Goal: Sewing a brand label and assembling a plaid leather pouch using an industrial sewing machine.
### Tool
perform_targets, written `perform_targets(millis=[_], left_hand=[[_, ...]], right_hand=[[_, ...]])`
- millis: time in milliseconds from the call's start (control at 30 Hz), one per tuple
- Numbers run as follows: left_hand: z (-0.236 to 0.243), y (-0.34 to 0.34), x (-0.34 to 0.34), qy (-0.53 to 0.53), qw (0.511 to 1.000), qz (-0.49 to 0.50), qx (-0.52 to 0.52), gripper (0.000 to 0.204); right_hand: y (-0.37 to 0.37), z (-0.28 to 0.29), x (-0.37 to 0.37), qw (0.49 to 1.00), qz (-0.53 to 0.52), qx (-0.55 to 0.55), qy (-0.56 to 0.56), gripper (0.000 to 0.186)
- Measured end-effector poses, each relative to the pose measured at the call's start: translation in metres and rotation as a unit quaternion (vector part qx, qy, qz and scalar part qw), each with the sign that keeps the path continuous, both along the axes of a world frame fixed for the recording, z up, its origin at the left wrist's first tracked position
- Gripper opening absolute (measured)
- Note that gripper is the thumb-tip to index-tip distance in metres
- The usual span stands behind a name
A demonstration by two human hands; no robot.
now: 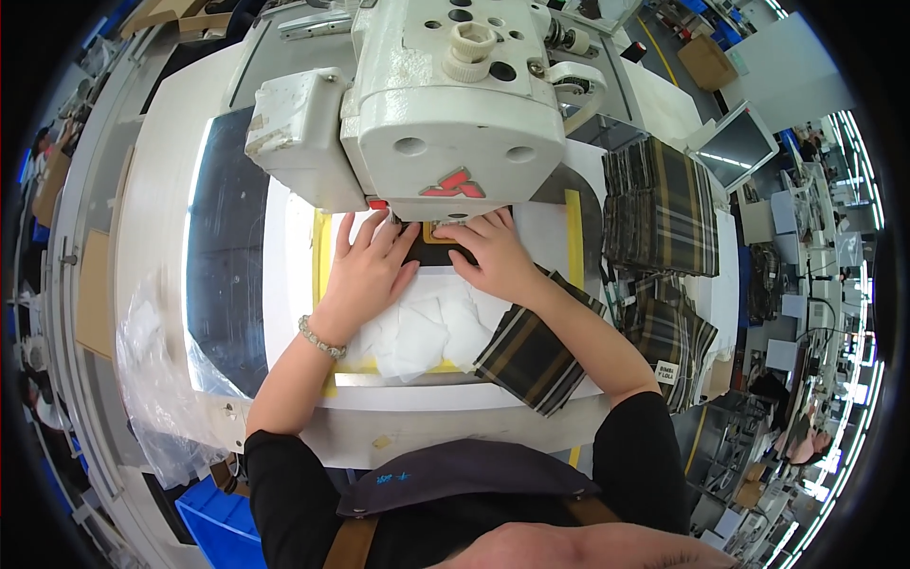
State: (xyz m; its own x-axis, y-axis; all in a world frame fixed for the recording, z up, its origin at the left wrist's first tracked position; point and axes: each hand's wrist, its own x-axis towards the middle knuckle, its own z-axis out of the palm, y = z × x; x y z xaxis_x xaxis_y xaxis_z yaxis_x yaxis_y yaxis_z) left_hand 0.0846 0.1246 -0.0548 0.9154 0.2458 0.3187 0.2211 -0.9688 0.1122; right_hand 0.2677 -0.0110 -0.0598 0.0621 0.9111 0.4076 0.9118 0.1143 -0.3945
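Between our left hand (pixel 368 270) and right hand (pixel 498 261): dark cloth (pixel 433 255), sewing machine (pixel 455 133) above | both spread, some fingertips hidden | we likely press 2 sides to keep it flat | plaid stack (pixel 664 213) right of them, probably for easy reach

Lol, I count one chunky white metal sewing machine (pixel 455 137), two bare hands (pixel 367 270), one flat black piece (pixel 434 254) with yellow edging, one pale beaded bracelet (pixel 320 339), three batches of dark plaid fabric (pixel 659 213), one white-framed flat screen (pixel 737 142) nearby.
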Motion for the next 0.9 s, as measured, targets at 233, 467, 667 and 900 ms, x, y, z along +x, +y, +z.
perform_targets(millis=[233,467,667,900], left_hand=[[-0.004,-0.002,-0.001,0.007,0.999,0.007,0.043,0.045],[-0.004,-0.001,0.000,0.011,0.999,-0.001,0.033,0.046],[-0.003,-0.002,0.000,0.020,0.999,0.003,0.029,0.047],[-0.001,-0.002,0.001,0.021,0.999,0.004,0.038,0.050]], right_hand=[[-0.019,0.008,0.014,0.994,0.061,-0.083,-0.025,0.048],[-0.006,0.003,0.029,0.991,0.080,-0.069,-0.086,0.039],[-0.003,0.003,0.025,0.990,0.073,-0.049,-0.108,0.036],[-0.004,0.002,0.023,0.988,0.073,-0.012,-0.135,0.035]])
